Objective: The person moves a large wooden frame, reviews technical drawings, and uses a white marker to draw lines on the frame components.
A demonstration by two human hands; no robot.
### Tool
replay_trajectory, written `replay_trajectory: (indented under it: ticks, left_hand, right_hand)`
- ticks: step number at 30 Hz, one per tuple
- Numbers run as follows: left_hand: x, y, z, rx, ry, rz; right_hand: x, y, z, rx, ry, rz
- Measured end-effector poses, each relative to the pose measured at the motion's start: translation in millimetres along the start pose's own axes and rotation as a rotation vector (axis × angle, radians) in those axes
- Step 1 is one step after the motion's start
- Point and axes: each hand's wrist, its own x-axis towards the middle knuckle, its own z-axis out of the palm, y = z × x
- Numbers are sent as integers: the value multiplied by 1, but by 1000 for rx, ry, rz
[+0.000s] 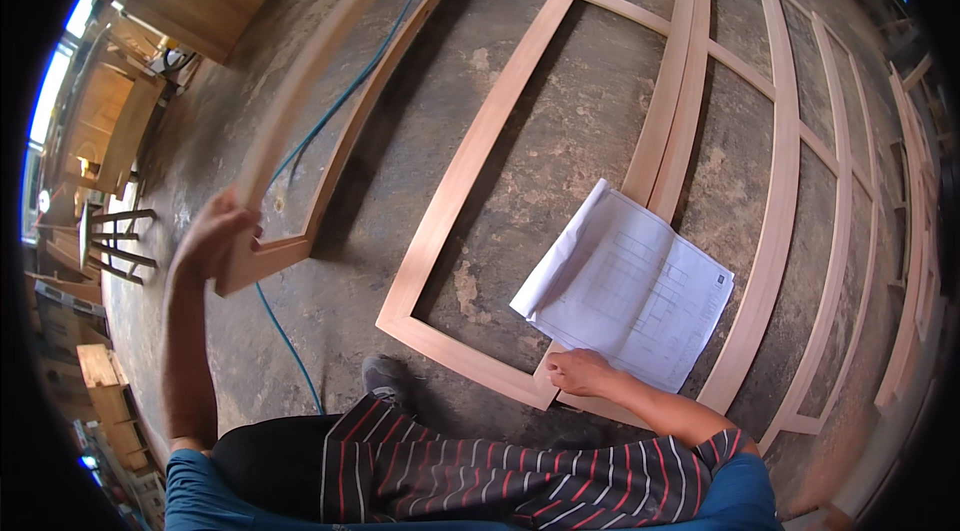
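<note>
My left hand (212, 236) grips the near corner of a light wooden frame (300, 121) and holds it lifted off the concrete floor at the left. My right hand (578, 371) rests at the lower corner of a large sheet of white paper with line drawings (630, 286), touching the near rail of a second wooden frame (470, 186) that lies flat on the floor. The paper lies across the frames' rails. My striped shirt fills the bottom of the view.
More long wooden frames (790, 161) lie side by side on the floor to the right. A blue hose or cable (350, 91) runs under the lifted frame. Wooden furniture and stools (115, 241) stand at the left edge. My shoe (385, 371) is near the frame's corner.
</note>
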Motion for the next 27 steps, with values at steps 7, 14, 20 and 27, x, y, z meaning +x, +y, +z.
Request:
replay_trajectory:
  ticks: [7,14,20,27]
  left_hand:
    - [10,-48,144,504,80,63]
    - [52,-111,151,758,243,29]
    - [85,-164,148,777,179,40]
    - [101,-178,141,721,101,-26]
  right_hand:
    - [-6,-3,8,-37,49,-77]
    - [-20,2,7,15,80,-13]
    - [-16,5,15,3,146,-38]
    - [-16,5,9,58,121,17]
